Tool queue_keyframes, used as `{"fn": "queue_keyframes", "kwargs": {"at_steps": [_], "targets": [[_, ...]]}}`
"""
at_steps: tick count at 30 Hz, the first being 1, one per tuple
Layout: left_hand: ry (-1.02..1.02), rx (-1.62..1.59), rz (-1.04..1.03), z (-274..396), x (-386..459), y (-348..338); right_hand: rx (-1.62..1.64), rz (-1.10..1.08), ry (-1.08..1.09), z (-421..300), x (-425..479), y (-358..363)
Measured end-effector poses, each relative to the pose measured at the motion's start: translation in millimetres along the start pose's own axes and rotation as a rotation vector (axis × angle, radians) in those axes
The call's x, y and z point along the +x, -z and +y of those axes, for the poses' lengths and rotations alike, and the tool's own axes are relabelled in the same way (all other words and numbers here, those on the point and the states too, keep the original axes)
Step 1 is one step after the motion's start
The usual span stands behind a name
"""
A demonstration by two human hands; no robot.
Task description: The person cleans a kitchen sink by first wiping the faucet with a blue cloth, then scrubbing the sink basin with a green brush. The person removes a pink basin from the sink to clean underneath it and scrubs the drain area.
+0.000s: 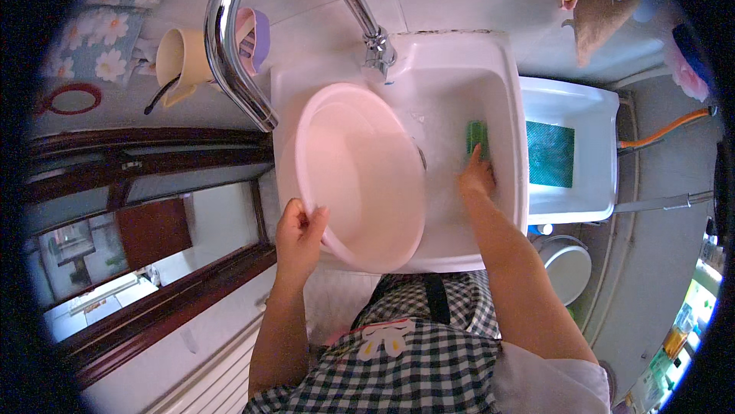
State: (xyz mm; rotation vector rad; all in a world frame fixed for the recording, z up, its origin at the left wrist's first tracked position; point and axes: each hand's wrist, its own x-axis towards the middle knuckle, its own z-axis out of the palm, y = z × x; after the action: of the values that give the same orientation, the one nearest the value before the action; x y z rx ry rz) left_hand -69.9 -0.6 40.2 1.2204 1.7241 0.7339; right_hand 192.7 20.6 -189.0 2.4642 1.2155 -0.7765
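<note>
A pale pink plastic basin [333,167] is tilted in the left half of the white sink [448,58], with its inside facing me. My left hand [300,230] grips its near left rim, thumb on the inner side. On the right of the sink bottom lies a green plastic object [476,132], possibly a brush. My right hand [478,177] holds its near end, index finger stretched along the top, and hides part of it. A dark bit of the drain [422,155] shows beside the basin's edge.
A chrome gooseneck faucet [229,35] arches over the back left, its spout swung left of the basin. Right of the sink stands a white tub [591,155] with a green textured mat [550,154]. A cream cup [184,58] is at the back left, near a dark window frame [172,155].
</note>
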Motion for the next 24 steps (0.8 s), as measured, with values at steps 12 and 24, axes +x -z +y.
{"fn": "queue_keyframes", "kwargs": {"at_steps": [12,24], "targets": [[-0.103,0.295,0.119,28.7,-20.3,-29.2,-0.121,0.044,0.255,28.1,22.6,-43.4],[-0.25,0.726,0.244,88.1,-67.1,-23.1,0.024,-0.162,0.169,31.8,2.3,-29.4]]}}
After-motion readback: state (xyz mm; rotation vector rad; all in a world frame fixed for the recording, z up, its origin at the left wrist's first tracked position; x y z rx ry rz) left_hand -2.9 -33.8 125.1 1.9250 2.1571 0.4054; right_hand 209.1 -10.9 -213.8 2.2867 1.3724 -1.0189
